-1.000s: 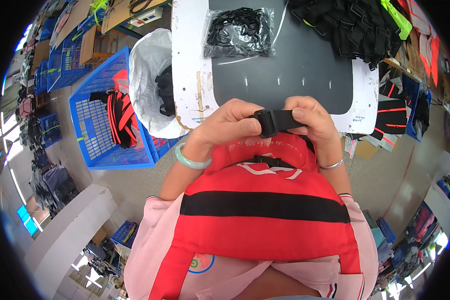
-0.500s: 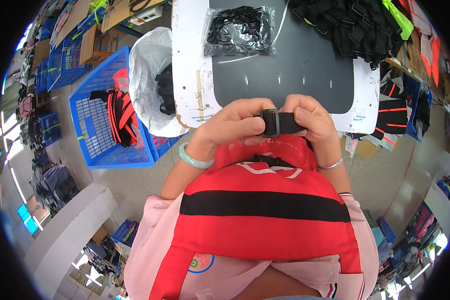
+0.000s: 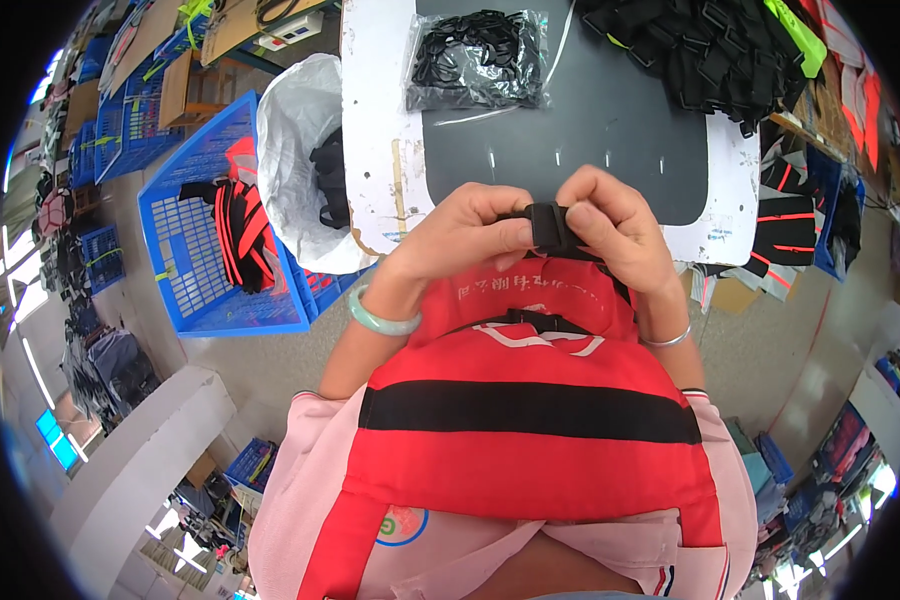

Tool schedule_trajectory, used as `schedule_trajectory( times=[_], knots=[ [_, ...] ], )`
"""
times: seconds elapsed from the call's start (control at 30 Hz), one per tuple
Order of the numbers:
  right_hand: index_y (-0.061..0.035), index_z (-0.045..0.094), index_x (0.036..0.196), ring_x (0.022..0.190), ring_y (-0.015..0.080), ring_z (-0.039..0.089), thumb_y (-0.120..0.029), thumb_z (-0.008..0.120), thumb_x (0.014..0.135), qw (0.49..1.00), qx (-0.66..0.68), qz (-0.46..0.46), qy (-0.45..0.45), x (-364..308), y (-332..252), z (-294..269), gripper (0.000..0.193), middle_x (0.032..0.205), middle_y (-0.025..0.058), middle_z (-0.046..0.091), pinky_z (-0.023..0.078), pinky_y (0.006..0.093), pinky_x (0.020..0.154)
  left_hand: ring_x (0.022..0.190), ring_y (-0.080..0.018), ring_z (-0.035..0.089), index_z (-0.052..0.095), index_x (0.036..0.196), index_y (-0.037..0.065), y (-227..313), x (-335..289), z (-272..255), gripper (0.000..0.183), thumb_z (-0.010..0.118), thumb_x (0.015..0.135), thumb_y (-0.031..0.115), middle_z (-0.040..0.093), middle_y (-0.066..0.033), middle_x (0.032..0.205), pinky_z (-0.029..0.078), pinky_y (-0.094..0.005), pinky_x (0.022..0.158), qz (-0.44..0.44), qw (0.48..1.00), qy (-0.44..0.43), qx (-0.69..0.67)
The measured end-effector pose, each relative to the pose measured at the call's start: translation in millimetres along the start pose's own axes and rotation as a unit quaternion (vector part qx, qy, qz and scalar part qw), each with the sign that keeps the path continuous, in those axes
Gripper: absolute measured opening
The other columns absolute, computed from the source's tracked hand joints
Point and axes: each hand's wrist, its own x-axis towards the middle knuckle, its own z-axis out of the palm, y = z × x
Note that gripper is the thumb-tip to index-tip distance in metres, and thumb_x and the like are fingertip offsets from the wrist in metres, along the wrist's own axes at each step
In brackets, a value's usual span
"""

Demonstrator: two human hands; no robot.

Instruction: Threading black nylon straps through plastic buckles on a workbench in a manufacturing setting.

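As our landmark is the white table (image 3: 380,150), we enter every item by its place against it.

Item one: black buckle (image 3: 548,228), at the near edge of the table, upheld between two hands. A short black strap (image 3: 585,250) shows behind it; we cannot tell how this threads through, since fingers cover most of it.

Left hand (image 3: 475,235): narrow, thumb and fingers pinching the buckle's left side. Right hand (image 3: 615,230): narrow, thumb and forefinger closed at the buckle's right edge.

Handling: we judge the buckle light, stiff and rather smooth, apt to turn in the fingertips, hardly fragile; the strap we take for soft and pliant. We would hold the buckle by its outer sides, leaving its middle free, and pinch the strap close to it.

Further items: clear bag (image 3: 478,60) of small black parts, far left on the table; heap of black straps (image 3: 715,60), far right on it; white sack (image 3: 285,190), just beside its left side; blue crate (image 3: 235,325), farther left of it.
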Motion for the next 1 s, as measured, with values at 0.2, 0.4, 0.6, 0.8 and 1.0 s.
schedule_trajectory(
  times=[0.2,0.4,0.6,0.8,1.0],
  knots=[
    [-0.0015,0.057,0.107,0.083,0.0065,0.054,-0.006,0.051,0.092,0.997,-0.013,-0.074,-0.005,5,-5,15,0.017,0.093,0.0002,0.060,0.044,0.0210,0.074,0.054,-0.0042,0.045,0.061,0.086,0.001,-4,4,1,0.022,0.061,0.091,0.023,0.053,0.0013,0.065,0.035,-0.0192,0.048,0.000,0.999,0.022,-0.040],
    [-0.0022,0.060,0.101,0.077,0.0031,0.050,-0.004,0.053,0.091,0.997,-0.003,-0.071,0.019,6,0,5,0.013,0.088,-0.0021,0.059,0.042,0.0192,0.070,0.074,-0.0095,0.054,0.061,0.103,0.004,-16,5,16,0.027,0.072,0.080,0.012,0.058,-0.0015,0.084,0.046,-0.0244,0.065,0.151,0.982,0.103,-0.046],
    [-0.0030,0.061,0.098,0.080,0.0057,0.050,-0.007,0.054,0.092,0.994,0.015,-0.089,0.065,7,6,2,0.010,0.089,-0.0009,0.057,0.041,0.0203,0.073,0.075,-0.0169,0.057,0.061,0.107,0.003,-2,4,20,0.042,0.077,0.068,0.007,0.060,-0.0072,0.085,0.046,-0.0270,0.067,0.197,0.913,0.184,0.306],
    [-0.0043,0.059,0.099,0.097,0.0154,0.053,-0.011,0.053,0.093,0.983,-0.114,-0.135,0.041,10,5,-9,0.010,0.100,0.0076,0.058,0.041,0.0275,0.086,0.071,-0.0160,0.057,0.065,0.102,0.003,-5,2,15,0.038,0.078,0.066,0.006,0.060,-0.0060,0.079,0.045,-0.0258,0.063,0.201,0.917,0.213,0.270],
    [-0.0126,0.048,0.107,0.103,0.0287,0.053,-0.026,0.052,0.093,0.905,0.359,-0.228,0.019,-3,7,-56,0.020,0.092,0.0057,0.058,0.034,0.0491,0.097,0.069,-0.0136,0.056,0.066,0.099,0.003,-9,-9,-3,0.034,0.077,0.067,0.006,0.059,-0.0051,0.077,0.043,-0.0242,0.061,0.186,0.914,0.233,0.274]
  ],
)
